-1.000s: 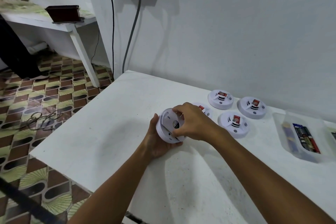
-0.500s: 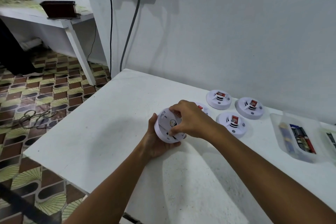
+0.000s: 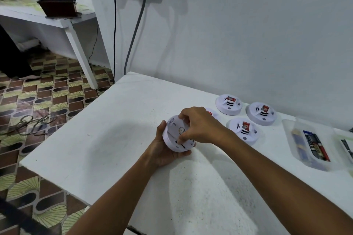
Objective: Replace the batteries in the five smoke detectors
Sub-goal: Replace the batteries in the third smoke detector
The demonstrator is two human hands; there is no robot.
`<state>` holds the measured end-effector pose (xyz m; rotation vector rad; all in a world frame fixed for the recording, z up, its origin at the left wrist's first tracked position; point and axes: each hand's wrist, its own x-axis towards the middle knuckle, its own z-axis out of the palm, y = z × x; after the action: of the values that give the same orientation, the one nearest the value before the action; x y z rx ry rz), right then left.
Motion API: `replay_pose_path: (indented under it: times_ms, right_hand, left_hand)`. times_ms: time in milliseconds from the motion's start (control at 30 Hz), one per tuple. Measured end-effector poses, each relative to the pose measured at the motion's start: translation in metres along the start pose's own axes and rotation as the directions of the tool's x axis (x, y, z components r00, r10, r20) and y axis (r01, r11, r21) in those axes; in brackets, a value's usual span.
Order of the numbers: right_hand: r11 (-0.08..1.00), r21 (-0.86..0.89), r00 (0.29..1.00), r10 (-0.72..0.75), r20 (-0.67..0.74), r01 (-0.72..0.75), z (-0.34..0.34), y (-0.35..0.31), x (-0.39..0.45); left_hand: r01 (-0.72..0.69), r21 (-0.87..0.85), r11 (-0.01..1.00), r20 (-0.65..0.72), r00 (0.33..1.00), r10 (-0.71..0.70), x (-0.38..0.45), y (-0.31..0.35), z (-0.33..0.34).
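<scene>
Detector (image 3: 176, 135) in left hand (image 3: 164, 150), right hand (image 3: 200, 126) gripping its back.

My right hand (image 3: 200, 126) hides most of one smoke detector (image 3: 212, 113); the tray (image 3: 345, 148) at the right edge is cut off.

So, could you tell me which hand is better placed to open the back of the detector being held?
The right hand, probably: its fingers already pinch the back of the held smoke detector, while the left hand cradles it from below and steadies it.
</scene>
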<state>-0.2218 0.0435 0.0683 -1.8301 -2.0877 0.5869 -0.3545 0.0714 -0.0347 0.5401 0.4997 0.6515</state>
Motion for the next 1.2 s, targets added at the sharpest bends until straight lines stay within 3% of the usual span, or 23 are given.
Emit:
replay_pose_path:
  times_ms: [433, 667, 833, 1033, 1133, 1200]
  right_hand:
    - [0.997, 0.058, 0.997, 0.058, -0.057, -0.055, 0.01, 0.0, -0.011]
    - [0.998, -0.01, 0.997, -0.07, -0.031, 0.07, 0.03, 0.009, -0.014]
    - [0.977, -0.148, 0.949, -0.19, -0.25, 0.156, 0.066, 0.016, -0.022]
    - [0.991, -0.113, 0.897, -0.109, -0.427, 0.066, 0.082, 0.012, -0.024]
    - [0.998, -0.022, 0.915, -0.061, -0.399, 0.057, 0.084, 0.01, -0.027]
    - [0.989, 0.139, 0.939, -0.007, -0.344, 0.058, 0.08, 0.012, -0.032]
  left_hand:
    - [-0.029, -0.065, 0.997, -0.041, 0.999, 0.026, 0.004, -0.003, -0.002]
    - [-0.056, -0.185, 0.981, 0.037, 0.997, 0.063, 0.0, -0.003, -0.004]
    - [-0.048, -0.24, 0.97, 0.07, 0.995, 0.067, -0.002, -0.005, -0.006]
    - [-0.049, -0.161, 0.986, 0.067, 0.996, 0.06, -0.001, -0.005, -0.004]
    - [-0.047, -0.167, 0.985, 0.097, 0.993, 0.064, -0.004, -0.005, -0.001]
    - [-0.035, -0.153, 0.988, 0.129, 0.99, 0.055, -0.005, -0.006, 0.002]
